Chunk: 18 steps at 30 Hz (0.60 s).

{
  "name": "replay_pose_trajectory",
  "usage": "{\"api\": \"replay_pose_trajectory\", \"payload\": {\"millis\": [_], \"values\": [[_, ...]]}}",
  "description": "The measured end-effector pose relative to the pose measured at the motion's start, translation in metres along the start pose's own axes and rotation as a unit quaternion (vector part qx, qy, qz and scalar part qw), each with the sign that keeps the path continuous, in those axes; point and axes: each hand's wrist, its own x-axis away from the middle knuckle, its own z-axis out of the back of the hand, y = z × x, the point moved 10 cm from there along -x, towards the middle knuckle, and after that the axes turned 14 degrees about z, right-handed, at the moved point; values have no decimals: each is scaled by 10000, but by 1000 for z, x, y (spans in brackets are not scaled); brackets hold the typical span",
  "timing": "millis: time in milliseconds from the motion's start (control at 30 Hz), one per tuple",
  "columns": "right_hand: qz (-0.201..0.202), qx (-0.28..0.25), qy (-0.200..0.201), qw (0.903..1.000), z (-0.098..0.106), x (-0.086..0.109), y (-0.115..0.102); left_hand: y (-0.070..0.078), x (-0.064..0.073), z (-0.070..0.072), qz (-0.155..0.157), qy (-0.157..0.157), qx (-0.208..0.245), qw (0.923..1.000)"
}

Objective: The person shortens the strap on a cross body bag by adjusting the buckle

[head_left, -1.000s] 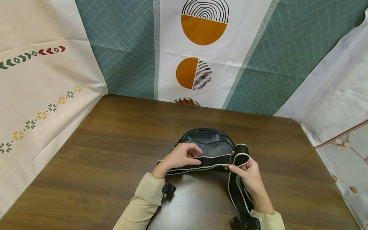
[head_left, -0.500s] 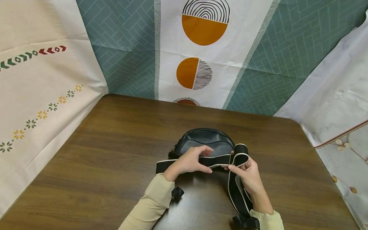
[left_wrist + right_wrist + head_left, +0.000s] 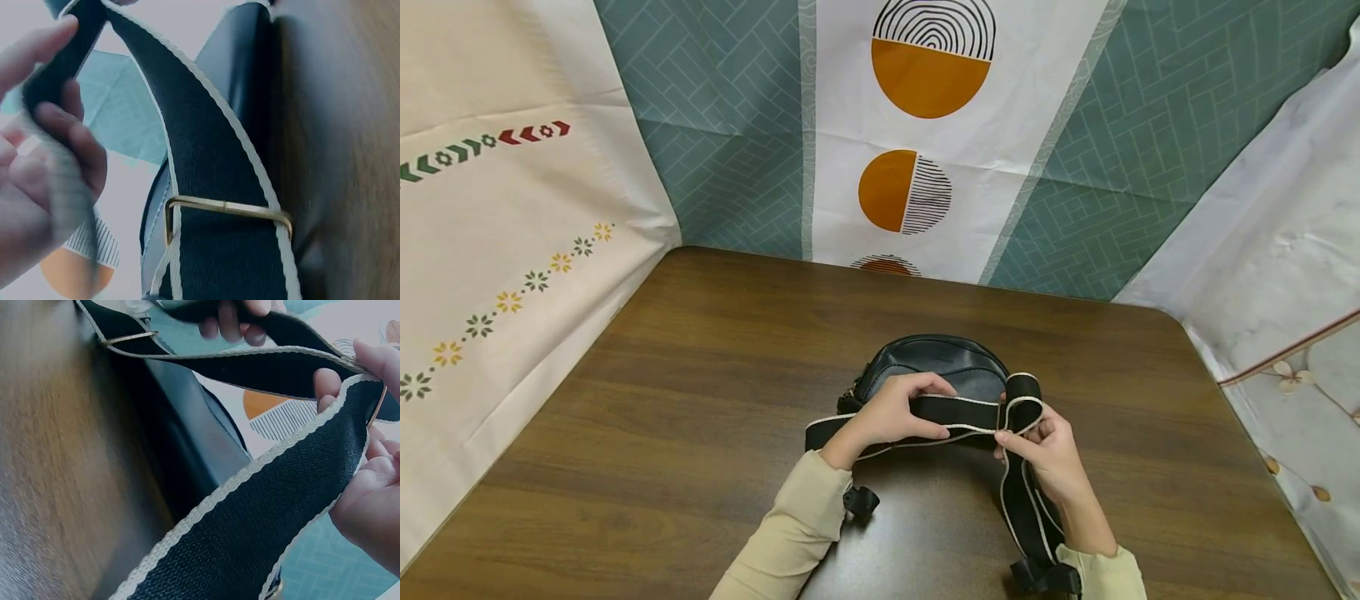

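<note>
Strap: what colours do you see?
The strap is black with cream edges; best view: right wrist.

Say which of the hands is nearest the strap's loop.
The right hand: it pinches the strap at the base of the loop. The left hand is apart from the loop, in front of the bag.

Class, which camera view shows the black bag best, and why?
The head view: the black bag shows its curved top and much of its front, though the strap and left hand cover part. The left and right wrist views show only portions of it, partly behind the strap.
</note>
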Motion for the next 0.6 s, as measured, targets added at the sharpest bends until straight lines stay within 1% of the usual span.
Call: {"api": "replay_pose_trajectory", "payload": {"millis": [67,133,200,267,400,500,600], "values": [[-24,131,-72,9999,-5,-3,-6,0,0,0,4,-183,441,9989],[-129,322,-142,9993,-12,-6,-13,-2,0,0,87,-262,694,9972],[-246,529,-173,9981,-20,-10,-21,-4,-1,1,186,-203,769,9967],[-410,871,-136,9953,-24,-13,-27,-6,-2,4,338,-83,787,9963],[-551,1352,-129,9892,-26,-16,-34,-10,-2,8,555,78,764,9955],[-542,1417,-89,9884,-23,-16,-37,-13,0,13,648,106,792,9947],[-614,1476,83,9871,-12,-14,-37,-18,2,20,768,141,935,9926]]}}
